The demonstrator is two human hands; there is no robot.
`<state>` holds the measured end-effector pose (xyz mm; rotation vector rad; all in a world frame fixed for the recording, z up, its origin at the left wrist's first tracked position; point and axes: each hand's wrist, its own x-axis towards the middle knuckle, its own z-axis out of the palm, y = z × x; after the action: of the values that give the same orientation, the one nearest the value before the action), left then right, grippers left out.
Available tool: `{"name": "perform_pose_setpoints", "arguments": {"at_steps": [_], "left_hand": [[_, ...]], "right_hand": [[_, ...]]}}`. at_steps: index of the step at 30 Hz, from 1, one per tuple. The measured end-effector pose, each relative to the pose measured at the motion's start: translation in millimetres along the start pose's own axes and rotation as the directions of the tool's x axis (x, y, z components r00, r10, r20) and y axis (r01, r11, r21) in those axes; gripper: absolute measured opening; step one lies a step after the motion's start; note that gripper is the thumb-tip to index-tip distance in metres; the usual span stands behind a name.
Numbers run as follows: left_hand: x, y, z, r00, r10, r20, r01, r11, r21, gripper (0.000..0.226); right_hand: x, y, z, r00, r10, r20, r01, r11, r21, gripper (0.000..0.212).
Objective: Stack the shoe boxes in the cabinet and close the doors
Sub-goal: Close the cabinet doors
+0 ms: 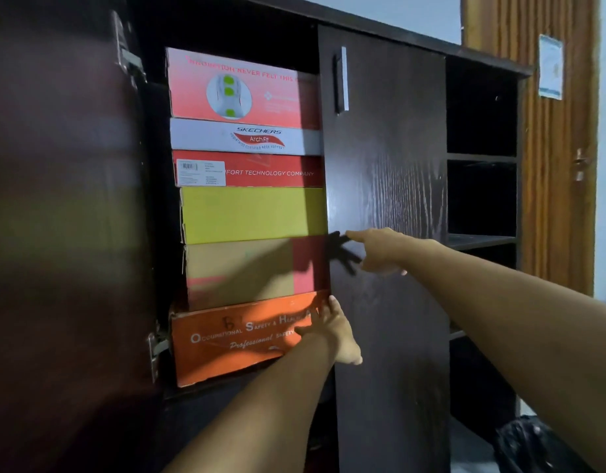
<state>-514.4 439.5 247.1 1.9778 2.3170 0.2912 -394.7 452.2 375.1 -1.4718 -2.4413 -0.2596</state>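
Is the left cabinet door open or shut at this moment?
Open. The left door is swung out toward the camera, hinges showing, and the stacked shoe boxes are exposed. The right door covers its side.

Dark brown wood-grain cabinet door point(387, 199) carries a silver bar handle point(343, 80). Stacked cardboard boxes, top to bottom: pink-red box with white and green shoe-sole graphic point(240, 87); white box with red swoosh logo point(243, 136); red box with white label point(250, 169); plain yellow box point(250, 215); tan box with pink end panel point(240, 271); orange box with white lettering point(233, 339). Orange-brown ribbed wooden door point(554, 165) bears a pale blue paper notice point(551, 66).
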Motion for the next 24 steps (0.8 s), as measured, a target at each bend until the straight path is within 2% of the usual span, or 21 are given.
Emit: {"name": "perform_pose_setpoints", "arguments": {"at_steps": [7, 9, 13, 17, 19, 21, 24], "left_hand": [[-7, -13, 5, 0.999, 0.004, -0.054, -0.006, 0.999, -0.046, 0.117], [-21, -12, -4, 0.996, -0.017, -0.087, 0.012, 0.998, -0.056, 0.104], [-72, -7, -31, 0.976, -0.048, -0.214, 0.035, 0.997, -0.064, 0.057], [-141, 0, -58, 0.932, -0.018, -0.361, -0.022, 0.994, -0.107, 0.050], [-177, 0, -72, 0.891, 0.014, -0.453, -0.067, 0.993, -0.101, 0.054], [-211, -4, -87, 0.822, 0.053, -0.567, -0.125, 0.988, -0.087, 0.054], [-259, -16, -108, 0.630, 0.147, -0.763, -0.276, 0.960, -0.043, 0.042]], "right_hand": [[0, -2, 1, 1.000, -0.023, -0.015, 0.024, 0.996, 0.089, 0.070], [-5, -4, 2, 0.999, -0.019, -0.043, 0.023, 0.994, 0.111, 0.068], [-22, -5, -9, 0.994, 0.033, -0.107, -0.014, 0.985, 0.172, 0.067], [-59, -21, -41, 0.987, 0.006, -0.162, 0.027, 0.979, 0.201, 0.065], [-82, -33, -62, 0.979, -0.032, -0.202, 0.088, 0.957, 0.277, 0.062], [-106, -46, -82, 0.965, -0.072, -0.251, 0.164, 0.916, 0.367, 0.056], [-138, -73, -111, 0.942, -0.135, -0.308, 0.264, 0.865, 0.427, 0.046]]}}
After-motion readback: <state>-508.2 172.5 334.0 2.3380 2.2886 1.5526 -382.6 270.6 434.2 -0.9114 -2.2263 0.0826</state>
